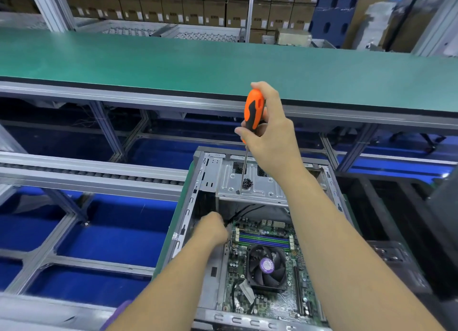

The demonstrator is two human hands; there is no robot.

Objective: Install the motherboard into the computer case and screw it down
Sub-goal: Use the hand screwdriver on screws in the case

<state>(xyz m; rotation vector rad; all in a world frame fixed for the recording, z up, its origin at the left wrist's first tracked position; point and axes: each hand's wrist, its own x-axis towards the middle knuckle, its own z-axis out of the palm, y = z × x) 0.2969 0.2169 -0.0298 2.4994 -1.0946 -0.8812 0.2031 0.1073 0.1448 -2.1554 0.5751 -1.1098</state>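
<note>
An open grey computer case [188,207] lies flat in front of me. The green motherboard [262,234], with a black CPU fan [266,268], lies inside it. My right hand [270,132] grips an orange and black screwdriver [253,107], held upright. Its thin shaft points down to the metal drive bay plate [262,189], and the tip sits just beside a small pile of dark screws [247,183]. My left hand [213,228] reaches into the case at the board's far left corner, fingers curled near black cables [244,210]; what it holds is hidden.
A long green bench top [173,63] runs across behind the case. Aluminium frames and a roller rail [86,174] stand to the left over blue trays [111,241]. A dark case [401,264] sits at the right. Stacked cartons [173,6] fill the background.
</note>
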